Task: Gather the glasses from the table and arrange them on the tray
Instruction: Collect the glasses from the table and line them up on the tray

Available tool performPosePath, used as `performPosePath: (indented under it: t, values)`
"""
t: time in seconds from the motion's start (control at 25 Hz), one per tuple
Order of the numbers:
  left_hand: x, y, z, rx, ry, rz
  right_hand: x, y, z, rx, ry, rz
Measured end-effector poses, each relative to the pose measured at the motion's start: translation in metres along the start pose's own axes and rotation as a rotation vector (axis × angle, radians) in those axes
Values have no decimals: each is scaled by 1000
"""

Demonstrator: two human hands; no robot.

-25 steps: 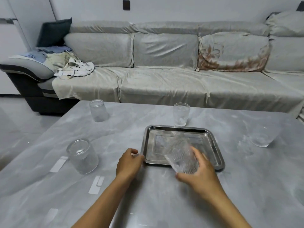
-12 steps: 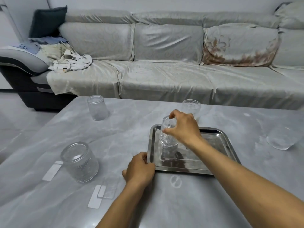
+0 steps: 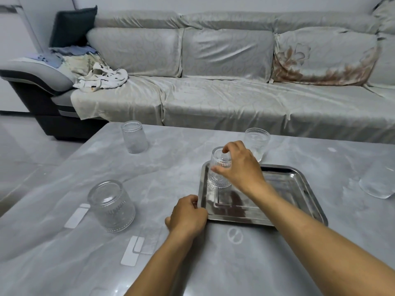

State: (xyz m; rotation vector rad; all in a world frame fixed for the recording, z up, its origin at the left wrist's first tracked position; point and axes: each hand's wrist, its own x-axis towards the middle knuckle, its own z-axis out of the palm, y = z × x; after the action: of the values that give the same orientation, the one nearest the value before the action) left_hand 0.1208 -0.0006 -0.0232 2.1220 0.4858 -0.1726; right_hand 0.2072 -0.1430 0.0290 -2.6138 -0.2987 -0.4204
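A steel tray (image 3: 303, 182) lies on the grey marble table (image 3: 171, 167). My right hand (image 3: 239, 167) grips an upside-down ribbed glass (image 3: 218, 178) standing in the tray's far-left corner. My left hand (image 3: 188, 214) holds the tray's near-left corner. An upright glass (image 3: 257, 142) stands just behind the tray. Two more glasses sit upside down: one at the near left (image 3: 112, 207), one at the far left (image 3: 134, 137). Another glass (image 3: 378, 184) stands at the right edge of the view.
A long grey covered sofa (image 3: 224, 92) runs behind the table, with clothes piled on its left end (image 3: 94, 77). White tape strips (image 3: 132, 249) mark the table near me. Tiled floor shows at the left.
My right hand carried the glass from the tray's near edge to its far-left corner and set it down upside down. My left hand has stayed on the tray's corner.
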Motion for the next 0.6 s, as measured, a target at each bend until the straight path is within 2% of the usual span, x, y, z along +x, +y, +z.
performPosePath:
  t: [0.08,0.12,0.24,0.32,0.4,0.48,0.6]
  values:
    - [-4,4,-13,24,8,87,-19,-3,-5,39,74,-40]
    - [-8,5,-26,61,83,155,-33,-7,-8,69,119,-74]
    - [-21,-2,-73,229,486,338,-94,-20,-14,125,96,-123]
    - [-23,-21,-101,379,712,315,-135,-27,-18,198,15,-118]
    - [-22,-42,-118,498,694,199,-167,-34,-26,278,-61,-98]
    - [-18,-55,-126,330,595,141,-190,-35,-36,302,-114,-82]
    - [-20,-49,-129,124,612,150,-195,-30,-46,305,-136,-39]
